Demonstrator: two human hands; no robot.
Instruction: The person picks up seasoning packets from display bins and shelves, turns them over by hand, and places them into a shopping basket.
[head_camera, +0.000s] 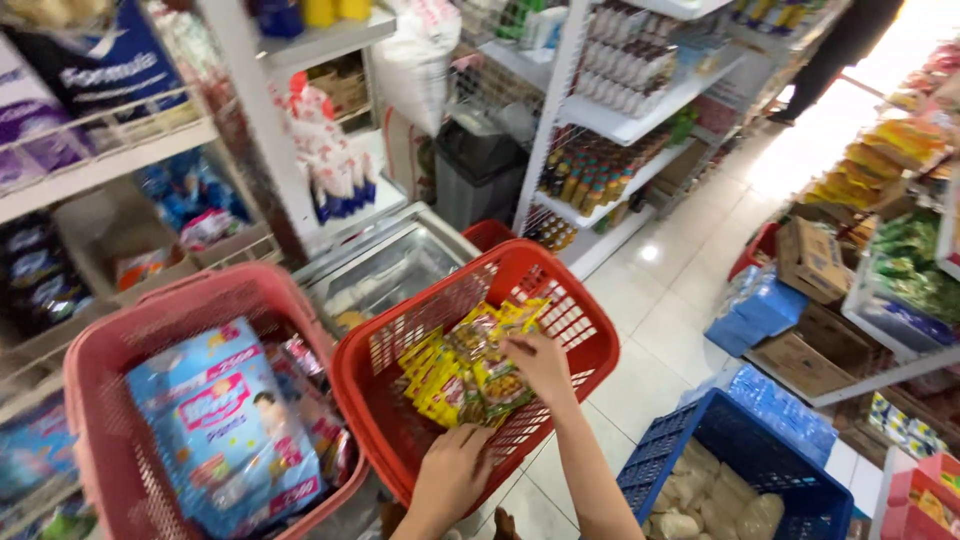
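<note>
The person is leaning over 2 shopping baskets in a shop aisle. The right hand (540, 366) is reaching down into the red basket (590, 330), its fingers curled over and pinching the top of the yellow snack packets (455, 375) that are lying in a loose pile inside it. The left hand (452, 478) is resting on the near rim of that same basket, fingers bent down over the edge and gripping it; whether the thumb is closing underneath cannot be told.

Just beside the red basket, to the left and touching it, a pink basket (100, 400) is holding a large light-blue diaper pack (225, 430) lying tilted, with smaller red-and-white packets (310, 390) wedged between it and the basket wall. Behind the 2 baskets a glass-topped chest freezer (385, 265) is standing against the shelving.

Low on the right, a blue plastic crate (700, 430) is sitting on the white tiled floor (670, 290), filled with pale bagged goods (705, 495). Farther along the aisle, cardboard boxes (810, 260) and blue-wrapped bottle packs (760, 305) are standing on the floor near white shelves (625, 125) stocked with bottles and packets.
</note>
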